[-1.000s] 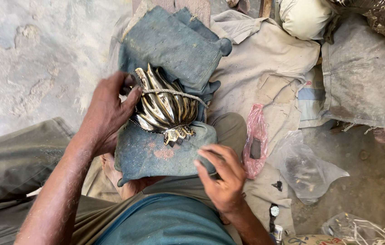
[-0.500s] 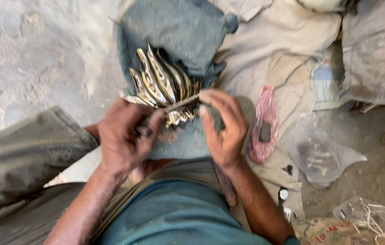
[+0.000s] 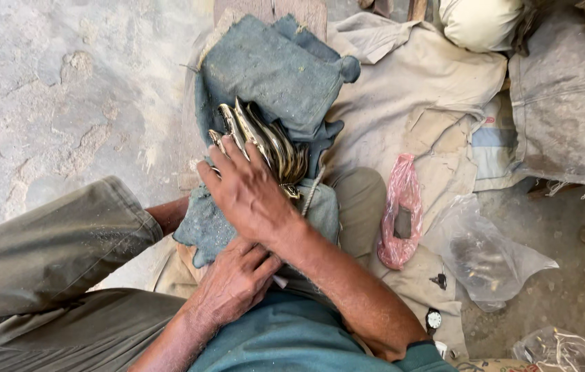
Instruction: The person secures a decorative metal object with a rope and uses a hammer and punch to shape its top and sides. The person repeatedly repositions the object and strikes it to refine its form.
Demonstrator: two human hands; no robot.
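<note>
Head view, person seated on ground, legs in grey-olive trousers [image 3: 51,255]. Right hand [image 3: 247,189] laid flat, fingers spread, over a ribbed brass piece [image 3: 271,141], pressing it down; palm on the metal, not curled round it. Brass piece sits on a blue-grey cloth [image 3: 271,69] w/ the cloth folded under & behind it, resting on the person's lap/knee area. A bit of string [image 3: 311,189] runs off the piece's lower right edge. Left hand [image 3: 234,282] lower, below the right wrist, fingers closed on the cloth's near edge; can't tell if anything else is in the grip. Hands close together, right forearm crossing over left hand. To the right: pink plastic bag [image 3: 399,213], clear plastic bag [image 3: 489,255], beige fabric [image 3: 416,96] spread on floor, wristwatch [image 3: 434,319] near the bottom. Bare concrete floor [image 3: 51,103] at left.
</note>
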